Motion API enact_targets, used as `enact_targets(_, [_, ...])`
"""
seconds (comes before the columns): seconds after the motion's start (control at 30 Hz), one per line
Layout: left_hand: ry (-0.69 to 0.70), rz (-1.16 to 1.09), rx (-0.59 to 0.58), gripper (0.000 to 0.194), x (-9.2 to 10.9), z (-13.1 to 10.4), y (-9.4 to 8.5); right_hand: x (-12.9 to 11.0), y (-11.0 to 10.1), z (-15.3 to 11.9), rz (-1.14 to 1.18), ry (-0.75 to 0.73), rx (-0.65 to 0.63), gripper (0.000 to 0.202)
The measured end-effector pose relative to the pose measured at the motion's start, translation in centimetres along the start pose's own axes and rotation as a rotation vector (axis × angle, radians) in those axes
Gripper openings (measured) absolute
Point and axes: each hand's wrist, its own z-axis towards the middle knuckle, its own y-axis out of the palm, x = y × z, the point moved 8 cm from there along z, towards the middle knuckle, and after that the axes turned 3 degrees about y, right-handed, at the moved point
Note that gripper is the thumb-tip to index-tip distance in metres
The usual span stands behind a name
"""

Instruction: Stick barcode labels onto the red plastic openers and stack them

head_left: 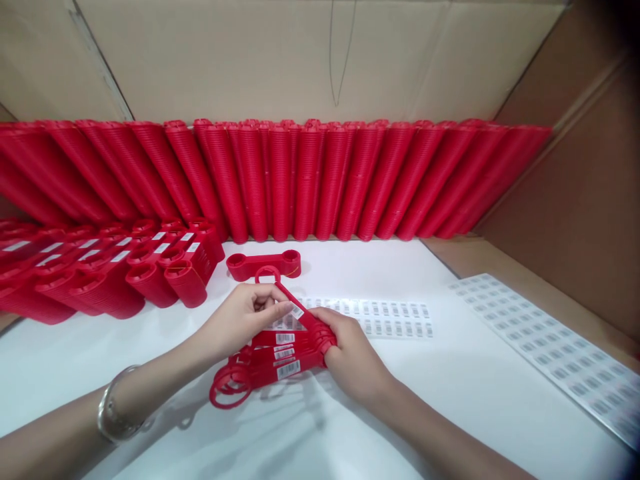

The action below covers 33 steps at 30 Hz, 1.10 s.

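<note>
My right hand (353, 353) is closed round the ring ends of several red plastic pieces (260, 367), which fan out to the left above the white table. Barcode labels (289, 369) sit on their flat bars. My left hand (250, 313) is at the uppermost piece, thumb and forefinger pressed at a white barcode label (297, 311) on its bar. The label's left part is hidden by the thumb. Under and behind the hands lies a sheet of barcode labels (400, 320). A small red stack (263, 265) rests just beyond the pieces.
Tall ribbed red stacks (307, 180) line the back against a cardboard wall (225, 60). Shorter labelled red stacks (150, 283) stand at the left. More label sheets (550, 353) lie at the right on the white table (430, 413), near a cardboard side panel (575, 200).
</note>
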Motion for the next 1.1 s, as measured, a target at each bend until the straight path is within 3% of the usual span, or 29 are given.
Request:
enact_targets(0.57, [-0.026, 0.006, 0.037, 0.027, -0.48, 0.13, -0.1, 0.12, 0.21, -0.12, -0.015, 0.002, -0.01, 0.046])
enact_targets(1.1, [0.074, 0.182, 0.118, 0.028, 0.47, -0.4, -0.12, 0.02, 0.34, -0.4, 0.017, 0.022, -0.013, 0.036])
